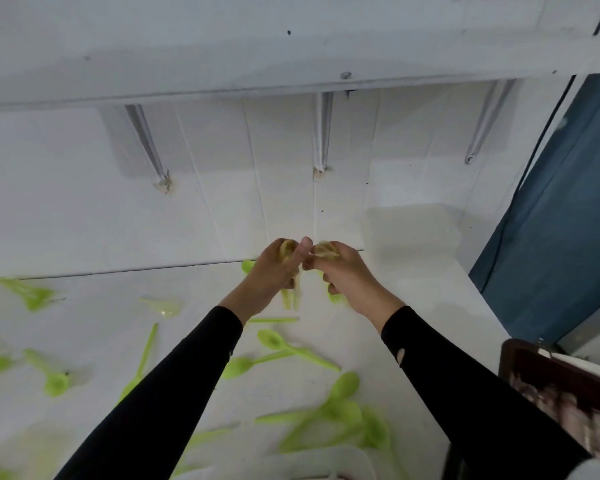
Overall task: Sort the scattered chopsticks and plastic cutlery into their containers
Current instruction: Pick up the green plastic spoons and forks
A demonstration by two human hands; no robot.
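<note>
Black sleeves [173,393] come in from the bottom | lime green plastic spoons [54,382] scattered over the white table [94,327], kinda blurry | left hand [270,275] grip wrapped round some green pieces [286,301] | right hand [347,275] grip holding a green fork [335,299], hands close together | dark brown container [548,372] far right, contents too blurry to tell

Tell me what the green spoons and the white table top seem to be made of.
The green spoons look like thin plastic, smooth and slightly glossy: one even lime colour, moulded bowls. The table top seems a hard white board, painted or laminated, matte; blur leaves that open.
</note>
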